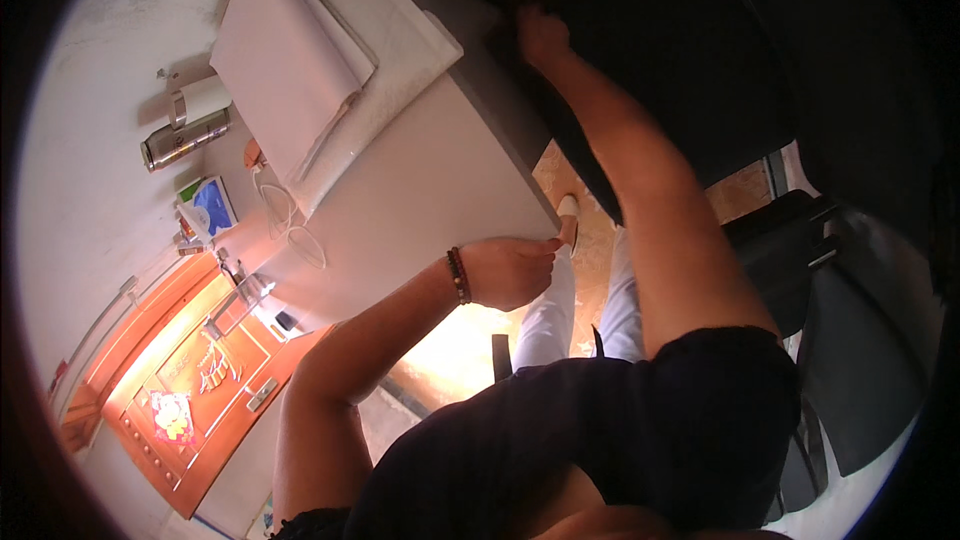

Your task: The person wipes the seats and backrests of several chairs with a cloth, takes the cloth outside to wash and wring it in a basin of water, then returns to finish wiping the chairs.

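Note:
My left hand (510, 274), with a beaded bracelet on the wrist, is at the near corner of a pale table (420, 187). Its thumb and curled fingers pinch the table's edge there. Farther off, in shadow, my right hand (544, 37) is closed at the border of a large black flat thing (675, 67); its fingertips are lost in the dark, and I cannot tell if the thing is cloth or a panel. On the table, a pale pinkish folded sheet (281, 52) lies over a whitish flat slab or pad (412, 52).
Along the wall stand a metallic can (187, 139), a white roll (206, 100) and a blue-and-white booklet or box (214, 206). A white cable (277, 214) lies coiled on the table. An orange wooden door (217, 375) is at lower left, a black chair (772, 262) at right.

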`<state>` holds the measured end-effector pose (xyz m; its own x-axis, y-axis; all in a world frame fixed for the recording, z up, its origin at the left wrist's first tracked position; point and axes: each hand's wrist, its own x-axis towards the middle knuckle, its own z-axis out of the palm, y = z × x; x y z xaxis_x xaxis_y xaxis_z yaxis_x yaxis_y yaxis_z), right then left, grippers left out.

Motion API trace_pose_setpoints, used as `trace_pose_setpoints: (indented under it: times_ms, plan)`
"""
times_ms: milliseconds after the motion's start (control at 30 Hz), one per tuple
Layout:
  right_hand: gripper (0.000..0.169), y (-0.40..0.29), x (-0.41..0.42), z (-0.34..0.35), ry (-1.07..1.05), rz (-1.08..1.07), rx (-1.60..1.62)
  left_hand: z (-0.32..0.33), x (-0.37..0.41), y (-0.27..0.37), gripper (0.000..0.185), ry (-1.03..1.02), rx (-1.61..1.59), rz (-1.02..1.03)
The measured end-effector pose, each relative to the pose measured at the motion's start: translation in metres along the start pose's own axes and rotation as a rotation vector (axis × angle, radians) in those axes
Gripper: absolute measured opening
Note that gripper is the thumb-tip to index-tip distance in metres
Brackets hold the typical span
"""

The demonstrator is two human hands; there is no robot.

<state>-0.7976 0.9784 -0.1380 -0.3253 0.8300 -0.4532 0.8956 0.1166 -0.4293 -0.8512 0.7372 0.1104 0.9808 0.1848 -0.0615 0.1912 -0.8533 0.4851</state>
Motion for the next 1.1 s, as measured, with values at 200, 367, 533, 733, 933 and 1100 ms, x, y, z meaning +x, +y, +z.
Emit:
trace_pose_setpoints:
  times_ms: [200, 367, 533, 733, 933, 1100]
  plan:
    - [0.044, 0.081, -0.085, -0.069, -0.877, -0.397, -0.354, -0.015, 0.001, 0.000, 0.015, -0.142, 0.189, -0.013]
    - [0.068, 0.244, -0.043, -0.134, -0.051, 0.016, 0.425, -0.011, 0.003, -0.007, 0.016, -0.085, 0.144, 0.033]
    - [0.073, 0.195, -0.049, -0.091, 0.434, 0.318, 0.043, -0.006, 0.001, -0.008, 0.017, -0.013, 0.046, -0.018]
    - [0.062, 0.106, -0.221, 0.040, -0.078, -0.134, 0.044, -0.009, 0.006, -0.012, 0.021, 0.003, 0.042, 0.029]
    - [0.046, 0.183, -0.207, 0.009, -0.198, -0.180, 0.072, -0.006, 0.000, -0.007, 0.016, -0.027, 0.143, 0.033]
    - [0.056, 0.296, -0.168, -0.127, 0.216, 0.495, -0.164, -0.022, 0.009, -0.010, 0.017, -0.026, 0.120, 0.024]
